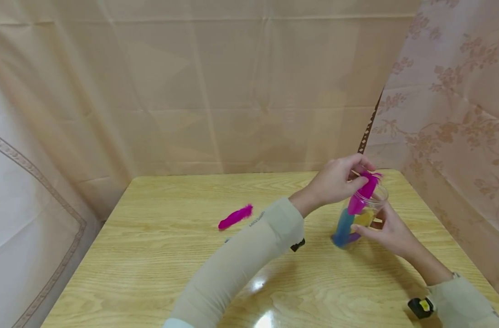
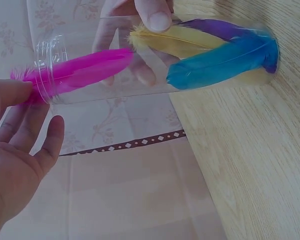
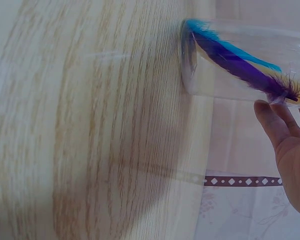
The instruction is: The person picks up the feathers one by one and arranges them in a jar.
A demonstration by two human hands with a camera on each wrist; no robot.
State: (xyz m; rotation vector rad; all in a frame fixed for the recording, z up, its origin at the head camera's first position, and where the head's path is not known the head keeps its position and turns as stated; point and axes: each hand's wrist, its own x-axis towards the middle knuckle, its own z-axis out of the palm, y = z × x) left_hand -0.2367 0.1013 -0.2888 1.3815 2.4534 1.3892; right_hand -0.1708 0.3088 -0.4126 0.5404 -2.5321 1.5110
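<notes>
A clear plastic jar (image 1: 379,195) stands on the right part of the table, its mouth uppermost. My right hand (image 1: 390,232) grips its side, thumb in front. At the mouth, my left hand (image 1: 341,178) pinches the fluffy end of a magenta feather (image 2: 85,72), most of which hangs inside the jar. Lower in the jar lie a blue feather (image 2: 220,65), a yellow feather (image 2: 182,42) and a purple feather (image 3: 240,67). Another magenta feather (image 1: 235,217) lies on the table left of the left forearm.
The wooden table (image 1: 151,273) is backed by a beige curtain (image 1: 241,91), with a flowered cloth (image 1: 458,114) at the right. A small bluish bit (image 1: 227,240) shows beside the left sleeve, which hides the rest of it.
</notes>
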